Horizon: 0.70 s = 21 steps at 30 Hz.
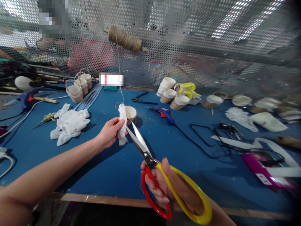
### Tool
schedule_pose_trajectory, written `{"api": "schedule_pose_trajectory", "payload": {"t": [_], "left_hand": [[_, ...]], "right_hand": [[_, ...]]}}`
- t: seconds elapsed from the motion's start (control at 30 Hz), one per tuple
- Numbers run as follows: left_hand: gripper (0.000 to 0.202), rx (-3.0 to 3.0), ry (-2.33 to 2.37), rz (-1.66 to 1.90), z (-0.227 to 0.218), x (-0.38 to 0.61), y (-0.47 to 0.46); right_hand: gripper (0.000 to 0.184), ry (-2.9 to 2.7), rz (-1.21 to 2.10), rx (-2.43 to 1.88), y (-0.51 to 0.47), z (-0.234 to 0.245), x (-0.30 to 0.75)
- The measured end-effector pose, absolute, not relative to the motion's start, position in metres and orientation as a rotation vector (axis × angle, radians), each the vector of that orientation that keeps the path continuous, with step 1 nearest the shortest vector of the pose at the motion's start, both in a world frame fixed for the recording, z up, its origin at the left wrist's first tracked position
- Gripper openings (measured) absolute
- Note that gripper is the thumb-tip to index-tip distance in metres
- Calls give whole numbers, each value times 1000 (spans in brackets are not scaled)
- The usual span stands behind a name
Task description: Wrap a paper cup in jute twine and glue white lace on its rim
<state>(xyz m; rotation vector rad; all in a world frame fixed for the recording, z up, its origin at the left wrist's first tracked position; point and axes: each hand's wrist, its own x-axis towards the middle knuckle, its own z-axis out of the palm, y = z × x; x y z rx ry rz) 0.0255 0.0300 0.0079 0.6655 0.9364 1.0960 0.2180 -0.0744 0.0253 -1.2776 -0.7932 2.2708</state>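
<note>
My left hand (pixel 110 132) is closed, pinching a strip of white lace (pixel 122 124) upright between thumb and fingers. Just behind the lace stands a small cup-like pot (pixel 130 113), partly covered by it. In my right hand (pixel 160 185) is a pair of scissors (pixel 146 155) with one red and one yellow handle loop. The blades are spread a little, their tips close to the lace's right edge and the pot. Twine (pixel 120 84) runs down from a spool (pixel 125 38) to a loop near the top of the lace.
A pile of white lace (pixel 71 124) lies to the left, near small handled pots (pixel 74 93). A blue glue gun (pixel 162 113) with its black cord lies right of centre, pliers (pixel 143 99) behind it. More pots (pixel 180 102) stand at the back right. A purple box (pixel 263 169) sits far right.
</note>
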Motion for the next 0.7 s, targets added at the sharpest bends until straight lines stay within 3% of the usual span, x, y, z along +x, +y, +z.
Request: {"api": "schedule_pose_trajectory", "payload": {"t": [0.37,0.7], "left_hand": [[13,681,942,1130,9,25,29],[15,688,927,1143,9,26,27]], "right_hand": [[44,-691,2316,-1135,-79,8,221],[59,-703,2314,-1179,-77,11,214]]}}
